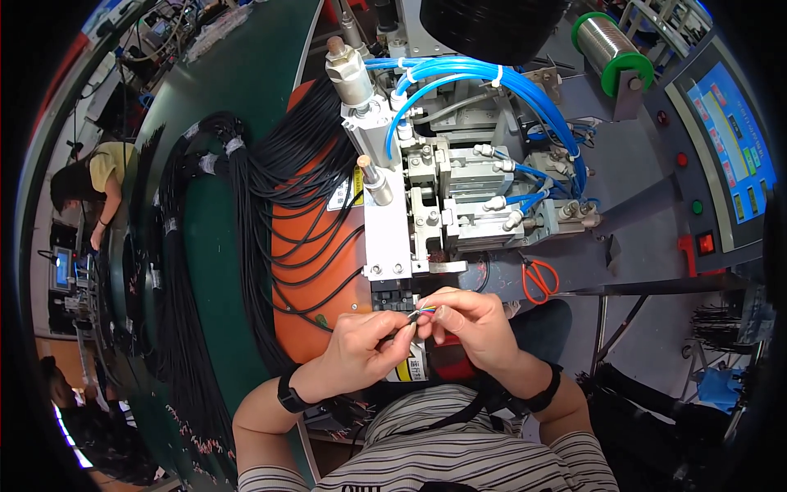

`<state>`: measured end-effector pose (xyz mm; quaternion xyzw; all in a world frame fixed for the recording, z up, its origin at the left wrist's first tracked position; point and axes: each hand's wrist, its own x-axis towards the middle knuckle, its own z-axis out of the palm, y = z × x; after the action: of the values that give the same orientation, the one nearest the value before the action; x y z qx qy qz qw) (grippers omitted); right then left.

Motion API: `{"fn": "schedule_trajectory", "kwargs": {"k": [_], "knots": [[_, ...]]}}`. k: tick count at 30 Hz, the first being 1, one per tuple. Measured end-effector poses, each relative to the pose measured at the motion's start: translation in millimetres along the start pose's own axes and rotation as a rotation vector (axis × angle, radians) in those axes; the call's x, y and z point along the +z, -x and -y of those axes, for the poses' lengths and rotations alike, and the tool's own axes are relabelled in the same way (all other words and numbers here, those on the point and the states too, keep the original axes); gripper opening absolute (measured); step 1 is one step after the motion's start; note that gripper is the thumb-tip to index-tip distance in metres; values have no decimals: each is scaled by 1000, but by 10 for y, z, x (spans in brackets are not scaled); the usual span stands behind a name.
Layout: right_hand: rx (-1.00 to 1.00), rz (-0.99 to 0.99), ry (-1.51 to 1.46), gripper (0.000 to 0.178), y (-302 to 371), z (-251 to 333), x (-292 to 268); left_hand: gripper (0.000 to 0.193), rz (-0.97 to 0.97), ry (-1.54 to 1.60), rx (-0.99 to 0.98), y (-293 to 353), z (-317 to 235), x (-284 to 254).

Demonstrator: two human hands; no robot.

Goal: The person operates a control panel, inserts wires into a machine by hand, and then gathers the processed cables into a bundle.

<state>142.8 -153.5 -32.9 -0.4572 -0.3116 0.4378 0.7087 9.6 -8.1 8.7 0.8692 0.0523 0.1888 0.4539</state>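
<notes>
Both my hands meet in front of the machine, just below its white upright plate (385, 221). Between finger and thumb, my left hand (365, 344) pinches the end of a black cable. My right hand (471, 324) is closed on the thin coloured wires (426, 310), blue, yellow and red among them, that come out of that cable end. The fingertips of both hands almost touch. Just beyond them lies a black fixture block (392, 297) at the foot of the machine. Most of the held cable is hidden by my left hand.
Bundled black cables (307, 156) lie over an orange board (320, 283) and a green table (209, 238) on the left. Red-handled scissors (539, 280) rest to the right. Blue air hoses (492, 70), a solder wire spool (611, 53) and a touch screen (730, 139) stand beyond. Another person (102, 180) sits far left.
</notes>
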Motion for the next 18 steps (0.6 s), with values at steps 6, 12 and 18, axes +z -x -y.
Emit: {"fn": "schedule_trajectory", "kwargs": {"k": [6, 12, 18], "knots": [[107, 66, -88, 19, -50, 69, -77, 6, 159, 200, -148, -7, 13, -106], [90, 143, -215, 20, -82, 67, -102, 16, 315, 432, -353, -13, 64, -202], [110, 193, -72, 18, -128, 160, -128, 17, 401, 485, -408, -15, 99, -212]]}}
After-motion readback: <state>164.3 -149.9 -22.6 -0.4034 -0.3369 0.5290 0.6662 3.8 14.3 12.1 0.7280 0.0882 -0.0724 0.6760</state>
